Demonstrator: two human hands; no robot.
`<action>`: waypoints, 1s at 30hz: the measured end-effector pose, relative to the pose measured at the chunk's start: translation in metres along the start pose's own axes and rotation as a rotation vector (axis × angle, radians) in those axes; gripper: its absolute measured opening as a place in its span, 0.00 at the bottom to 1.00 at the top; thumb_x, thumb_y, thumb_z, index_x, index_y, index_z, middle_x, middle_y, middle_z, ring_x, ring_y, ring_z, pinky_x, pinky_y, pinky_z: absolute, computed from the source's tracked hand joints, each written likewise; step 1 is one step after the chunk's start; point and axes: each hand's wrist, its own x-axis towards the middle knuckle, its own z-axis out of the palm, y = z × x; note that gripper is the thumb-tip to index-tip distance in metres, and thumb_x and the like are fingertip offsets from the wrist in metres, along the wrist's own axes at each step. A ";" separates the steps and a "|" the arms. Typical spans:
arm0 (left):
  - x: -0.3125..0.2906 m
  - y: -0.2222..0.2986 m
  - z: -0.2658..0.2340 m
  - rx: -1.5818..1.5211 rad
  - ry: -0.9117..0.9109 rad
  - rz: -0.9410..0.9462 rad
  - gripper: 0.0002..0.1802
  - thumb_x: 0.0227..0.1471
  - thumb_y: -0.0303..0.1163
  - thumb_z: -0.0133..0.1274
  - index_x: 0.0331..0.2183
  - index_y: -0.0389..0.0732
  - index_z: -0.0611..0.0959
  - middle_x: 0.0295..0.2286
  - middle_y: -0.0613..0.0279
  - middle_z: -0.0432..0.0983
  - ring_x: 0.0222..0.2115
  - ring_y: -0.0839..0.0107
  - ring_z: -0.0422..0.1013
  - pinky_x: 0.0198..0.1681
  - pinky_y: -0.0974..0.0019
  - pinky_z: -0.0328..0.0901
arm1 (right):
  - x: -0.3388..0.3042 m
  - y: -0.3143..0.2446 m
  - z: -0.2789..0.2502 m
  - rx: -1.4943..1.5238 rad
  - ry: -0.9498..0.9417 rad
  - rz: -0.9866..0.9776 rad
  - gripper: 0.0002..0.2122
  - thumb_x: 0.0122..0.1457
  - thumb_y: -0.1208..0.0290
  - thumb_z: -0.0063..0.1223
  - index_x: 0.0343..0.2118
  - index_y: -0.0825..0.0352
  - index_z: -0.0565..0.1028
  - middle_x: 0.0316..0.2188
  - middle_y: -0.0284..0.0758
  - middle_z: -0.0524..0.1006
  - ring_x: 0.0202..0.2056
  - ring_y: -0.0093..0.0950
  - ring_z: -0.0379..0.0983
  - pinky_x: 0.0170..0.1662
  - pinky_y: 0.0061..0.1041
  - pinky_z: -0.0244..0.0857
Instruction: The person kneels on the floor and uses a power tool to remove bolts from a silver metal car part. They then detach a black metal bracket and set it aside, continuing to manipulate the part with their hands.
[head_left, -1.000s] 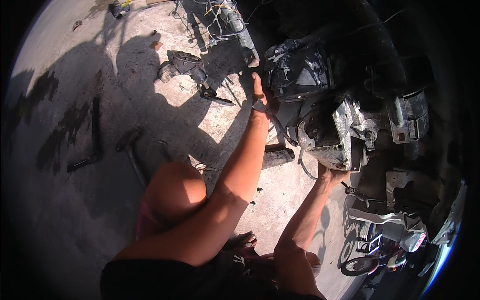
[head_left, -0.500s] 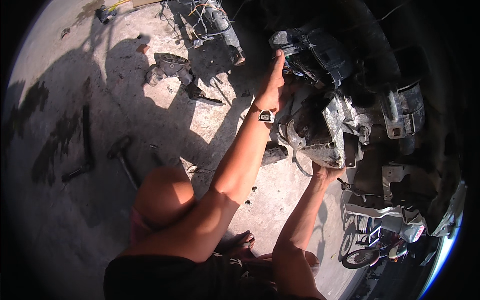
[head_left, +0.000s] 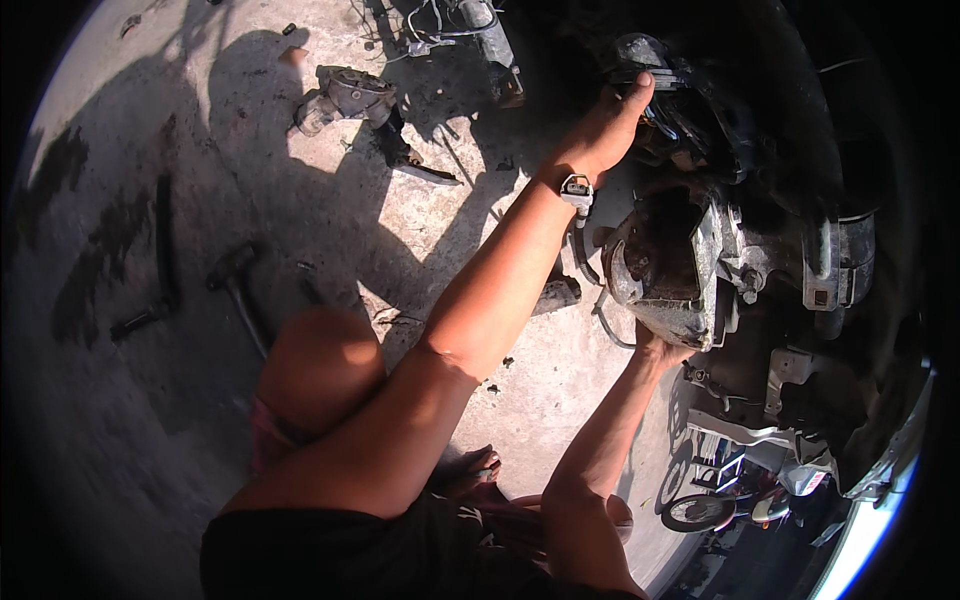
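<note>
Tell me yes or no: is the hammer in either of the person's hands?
No: the hammer lies on the concrete floor near the bent knee, apart from the left hand and right hand.

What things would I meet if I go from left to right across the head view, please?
Dark bar → hammer → grey casting → left hand → motorcycle.

On the concrete floor (head_left: 550, 370) we see a hammer (head_left: 240, 298) near an L-shaped dark bar (head_left: 165, 250), a grey metal housing (head_left: 360, 98) and, at lower right, a motorcycle (head_left: 768, 508).
</note>
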 end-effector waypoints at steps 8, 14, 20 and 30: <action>0.004 -0.009 -0.008 -0.174 -0.021 -0.009 0.38 0.58 0.60 0.48 0.57 0.41 0.70 0.51 0.61 0.70 0.51 0.70 0.65 0.54 0.63 0.60 | 0.002 0.005 -0.002 0.001 0.066 -0.032 0.27 0.53 0.61 0.55 0.55 0.71 0.71 0.55 0.49 0.71 0.55 0.47 0.68 0.61 0.55 0.57; 0.012 -0.021 0.002 -0.378 -0.045 -0.059 0.37 0.56 0.61 0.51 0.56 0.46 0.69 0.50 0.63 0.71 0.46 0.70 0.70 0.51 0.62 0.67 | 0.006 -0.012 -0.015 -0.063 0.145 -0.127 0.33 0.49 0.53 0.54 0.57 0.69 0.68 0.55 0.49 0.70 0.55 0.48 0.67 0.57 0.56 0.61; -0.006 -0.035 0.011 -0.518 0.017 -0.171 0.43 0.57 0.68 0.39 0.59 0.42 0.67 0.52 0.58 0.71 0.52 0.62 0.68 0.56 0.59 0.63 | 0.009 -0.020 -0.037 -0.243 0.246 -0.352 0.25 0.53 0.55 0.52 0.50 0.67 0.73 0.47 0.42 0.76 0.46 0.41 0.74 0.53 0.47 0.68; -0.004 -0.036 -0.029 -0.313 -0.003 -0.335 0.47 0.56 0.73 0.27 0.61 0.47 0.68 0.59 0.55 0.64 0.57 0.50 0.61 0.61 0.46 0.55 | 0.003 0.007 0.011 -0.071 0.308 -0.236 0.30 0.56 0.41 0.44 0.55 0.57 0.69 0.54 0.38 0.72 0.54 0.42 0.67 0.56 0.61 0.56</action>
